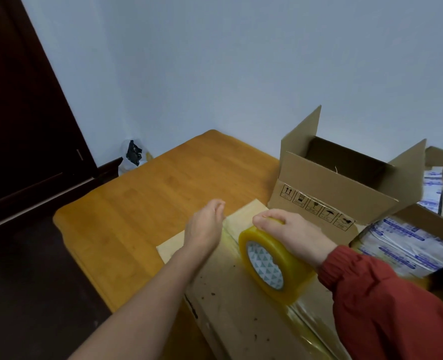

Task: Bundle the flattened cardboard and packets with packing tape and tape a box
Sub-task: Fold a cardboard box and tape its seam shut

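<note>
A: Right hand (293, 235) clamps over the top of the yellow tape roll (272, 266), fingers curled round its rim. The roll stands on edge on the flattened cardboard (230, 307).

B: And that cardboard lies flat on the wooden table (142, 203). A glossy tape strip (311, 331) runs along it from the roll toward the camera.

A: Left hand (205, 224) is open, fingers straight and together, just left of the roll over the board. Whether it presses down, I can't tell.

B: It should, I'd say. Flat palm on the board beside the tape line, so nothing slides as the roll pulls.

A: And the roll low, tape taut, run straight to the far edge?

B: Exactly. Slack means wrinkles. Then over the edge and under, to make a real band.

A: The open box (340, 185) stands just behind, flaps up. The packets (402, 245) sit at the right, not yet in the bundle.

B: Those want stacking square on the board before the wrap closes, in my view.
</note>
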